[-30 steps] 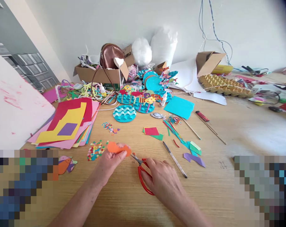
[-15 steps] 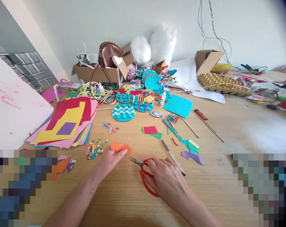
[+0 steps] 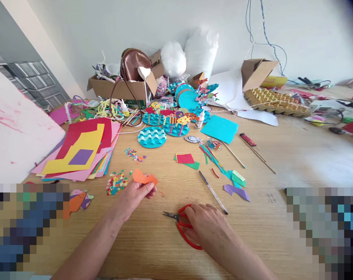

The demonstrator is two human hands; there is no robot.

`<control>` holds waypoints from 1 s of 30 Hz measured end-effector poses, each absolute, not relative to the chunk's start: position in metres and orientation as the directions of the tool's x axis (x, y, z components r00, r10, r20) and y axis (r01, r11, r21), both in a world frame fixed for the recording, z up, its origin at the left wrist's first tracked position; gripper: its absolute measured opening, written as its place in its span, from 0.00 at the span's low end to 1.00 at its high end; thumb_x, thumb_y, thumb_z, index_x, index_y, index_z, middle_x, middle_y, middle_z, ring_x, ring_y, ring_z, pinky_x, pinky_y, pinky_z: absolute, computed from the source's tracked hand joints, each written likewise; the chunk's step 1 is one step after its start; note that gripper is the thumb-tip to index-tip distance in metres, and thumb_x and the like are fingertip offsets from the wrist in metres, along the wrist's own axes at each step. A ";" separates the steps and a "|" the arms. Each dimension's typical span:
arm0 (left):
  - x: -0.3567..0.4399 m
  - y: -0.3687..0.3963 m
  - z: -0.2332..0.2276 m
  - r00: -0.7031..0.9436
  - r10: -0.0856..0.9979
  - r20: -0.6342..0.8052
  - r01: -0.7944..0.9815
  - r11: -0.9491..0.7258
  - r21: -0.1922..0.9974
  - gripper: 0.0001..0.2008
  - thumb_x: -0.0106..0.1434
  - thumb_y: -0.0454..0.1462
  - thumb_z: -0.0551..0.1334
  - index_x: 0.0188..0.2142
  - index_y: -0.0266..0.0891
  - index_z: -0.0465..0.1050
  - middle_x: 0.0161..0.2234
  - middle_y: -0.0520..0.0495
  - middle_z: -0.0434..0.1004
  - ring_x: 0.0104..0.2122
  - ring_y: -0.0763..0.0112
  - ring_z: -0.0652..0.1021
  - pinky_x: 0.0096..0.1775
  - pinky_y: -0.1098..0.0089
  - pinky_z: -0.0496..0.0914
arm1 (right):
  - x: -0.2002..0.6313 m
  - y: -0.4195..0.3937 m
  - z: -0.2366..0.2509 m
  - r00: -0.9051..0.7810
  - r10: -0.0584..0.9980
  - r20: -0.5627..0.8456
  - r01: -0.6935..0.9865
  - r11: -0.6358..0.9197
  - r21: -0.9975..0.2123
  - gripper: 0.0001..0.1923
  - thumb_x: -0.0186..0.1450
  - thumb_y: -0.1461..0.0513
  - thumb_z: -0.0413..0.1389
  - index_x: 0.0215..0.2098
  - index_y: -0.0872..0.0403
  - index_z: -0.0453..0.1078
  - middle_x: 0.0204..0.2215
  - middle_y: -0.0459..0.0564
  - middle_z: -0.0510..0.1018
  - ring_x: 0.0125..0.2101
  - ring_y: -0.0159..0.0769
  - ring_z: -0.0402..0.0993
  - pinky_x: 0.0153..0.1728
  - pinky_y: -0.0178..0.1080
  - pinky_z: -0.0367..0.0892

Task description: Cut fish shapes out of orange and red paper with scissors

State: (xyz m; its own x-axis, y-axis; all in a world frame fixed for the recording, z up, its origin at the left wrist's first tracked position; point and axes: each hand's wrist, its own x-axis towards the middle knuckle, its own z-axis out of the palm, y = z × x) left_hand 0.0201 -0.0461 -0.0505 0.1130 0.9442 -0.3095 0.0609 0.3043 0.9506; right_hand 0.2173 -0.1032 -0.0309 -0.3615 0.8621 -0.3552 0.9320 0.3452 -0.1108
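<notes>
Between thumb and fingers, my left hand (image 3: 138, 196) pinches an orange paper cutout (image 3: 144, 178) with a curved outline. My right hand (image 3: 207, 223) is wrapped round the red handles of a pair of scissors (image 3: 179, 217); the blades point left, low over the table and apart from the paper. Tiny orange scraps (image 3: 162, 193) lie on the wood between the two hands. Left of the cutout sits a heap of coloured paper dots (image 3: 116, 183). Several paper fish shapes (image 3: 76, 201) lie at the far left, an orange one on top.
A stack of coloured sheets (image 3: 86, 144) lies at left. A pen (image 3: 214, 192), a purple scrap (image 3: 237, 192) and red and green pieces (image 3: 186, 158) are ahead and right. Farther back are blue paper discs (image 3: 151, 137), a glue bottle (image 3: 200, 119), an egg tray (image 3: 277, 103) and a cardboard box (image 3: 118, 87).
My left hand has shifted slightly left with the orange cutout. My right hand and the scissors have drawn down and a little right, away from the paper. Orange scraps now show on the table.
</notes>
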 end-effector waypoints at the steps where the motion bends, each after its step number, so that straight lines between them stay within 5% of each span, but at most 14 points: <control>1: 0.020 -0.047 -0.050 0.115 0.943 -0.312 0.063 0.307 0.950 0.11 0.49 0.41 0.63 0.24 0.33 0.73 0.23 0.47 0.76 0.23 0.72 0.73 0.27 0.72 0.68 | 0.217 -0.102 -0.031 -0.361 0.860 -0.362 0.932 0.346 -0.106 0.07 0.62 0.63 0.52 0.34 0.56 0.73 0.32 0.53 0.78 0.33 0.47 0.76 0.29 0.40 0.63; 13: 0.014 -0.046 -0.045 0.061 0.960 -0.272 0.091 0.266 0.960 0.10 0.47 0.41 0.64 0.26 0.36 0.70 0.22 0.53 0.73 0.24 0.72 0.74 0.28 0.73 0.68 | 0.187 -0.057 -0.040 -0.421 0.872 -0.248 0.891 0.347 -0.292 0.08 0.64 0.66 0.48 0.36 0.54 0.70 0.35 0.50 0.76 0.35 0.34 0.74 0.30 0.32 0.60; 30: -0.013 -0.053 -0.039 -0.038 0.986 -0.164 -0.009 0.164 0.986 0.07 0.51 0.39 0.62 0.27 0.36 0.72 0.23 0.53 0.73 0.24 0.75 0.73 0.28 0.74 0.70 | 0.157 -0.039 -0.046 -0.399 0.855 -0.332 0.916 0.360 -0.176 0.12 0.60 0.72 0.49 0.35 0.60 0.73 0.32 0.60 0.78 0.34 0.44 0.76 0.30 0.36 0.67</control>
